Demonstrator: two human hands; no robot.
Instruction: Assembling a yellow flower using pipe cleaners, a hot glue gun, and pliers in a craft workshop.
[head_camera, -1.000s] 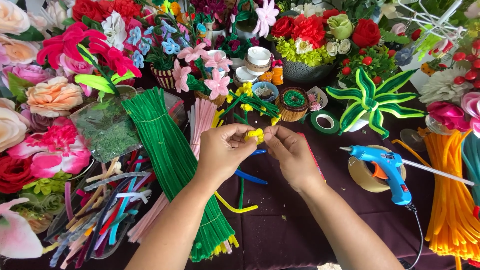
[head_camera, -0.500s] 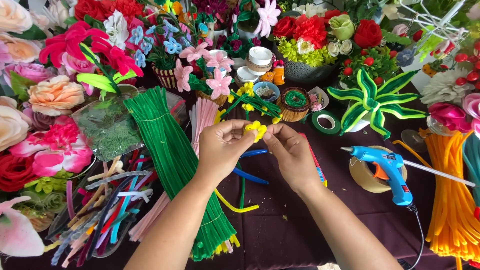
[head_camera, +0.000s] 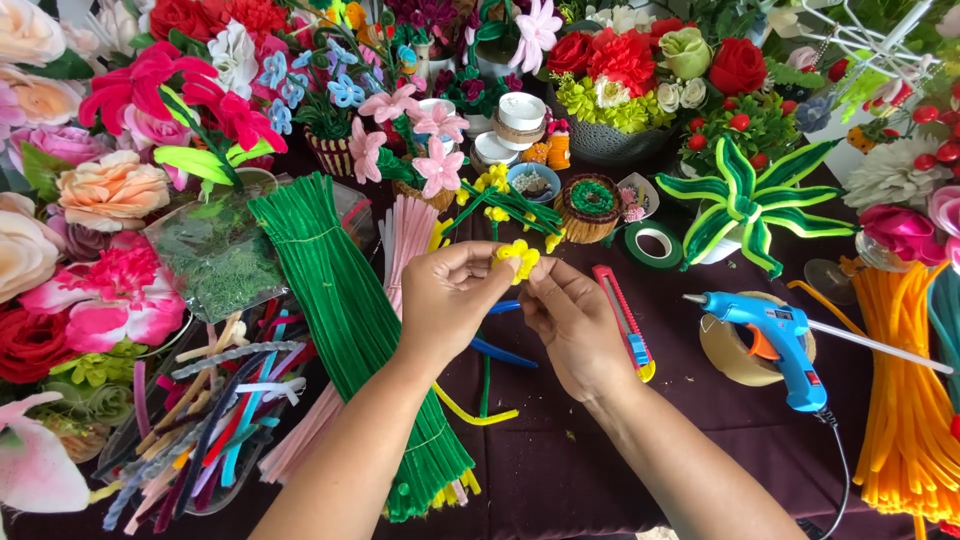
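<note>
A small yellow pipe-cleaner flower (head_camera: 518, 259) is pinched between both hands above the dark maroon table (head_camera: 560, 460). My left hand (head_camera: 455, 300) grips it from the left with thumb and forefinger. My right hand (head_camera: 568, 325) holds it from the right with its fingertips. Under the hands lie loose blue pipe cleaners (head_camera: 500, 352), a green one and a bent yellow pipe cleaner (head_camera: 472, 410).
A thick green pipe-cleaner bundle (head_camera: 345, 320) and a pink bundle (head_camera: 405, 235) lie left of the hands. A red utility knife (head_camera: 622, 320), blue glue gun (head_camera: 775, 340), tape rolls (head_camera: 652, 243) and orange pipe cleaners (head_camera: 905, 400) sit right. Handmade flowers crowd the back and left.
Both hands have stayed in place, shifting only slightly while turning the yellow flower between the fingertips.
</note>
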